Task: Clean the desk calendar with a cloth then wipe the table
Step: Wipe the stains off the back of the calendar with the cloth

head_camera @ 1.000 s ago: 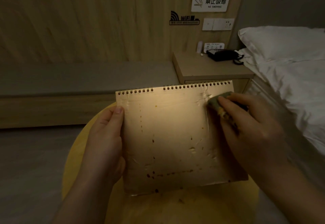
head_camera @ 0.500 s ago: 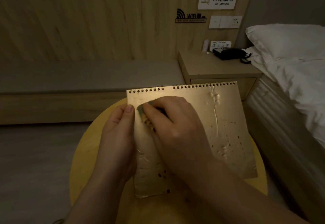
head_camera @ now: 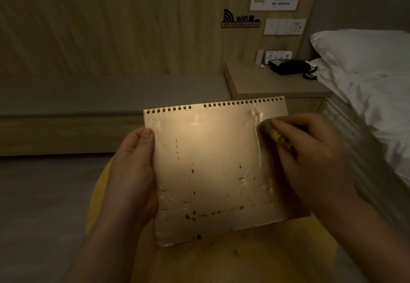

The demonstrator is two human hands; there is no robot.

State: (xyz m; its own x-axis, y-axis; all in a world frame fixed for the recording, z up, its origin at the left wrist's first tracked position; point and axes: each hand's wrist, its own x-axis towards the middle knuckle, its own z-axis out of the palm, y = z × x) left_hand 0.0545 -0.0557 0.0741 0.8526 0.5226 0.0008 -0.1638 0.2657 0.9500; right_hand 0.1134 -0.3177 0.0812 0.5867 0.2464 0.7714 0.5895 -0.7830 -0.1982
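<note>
Left hand [head_camera: 133, 176] clamped along the left edge of the desk calendar [head_camera: 210, 167], thumb on its front, forearm rising from the lower left. Right hand [head_camera: 310, 154] curled around a bunched cloth [head_camera: 269, 128], pressed against the calendar's upper right, forearm entering from the lower right.

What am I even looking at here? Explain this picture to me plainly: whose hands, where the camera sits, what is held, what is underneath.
There is no machine here. A person wears a camera on the head, looking forward and down, so the two bare hands are their own. The left hand grips the left edge of a spiral-bound desk calendar, held up with its blank, spotted back panel facing the camera. The right hand presses a small bunched cloth against the panel near its upper right corner. Below is a round yellow table with a few specks on it. Behind are a nightstand with a black telephone, and a bed to the right.
</note>
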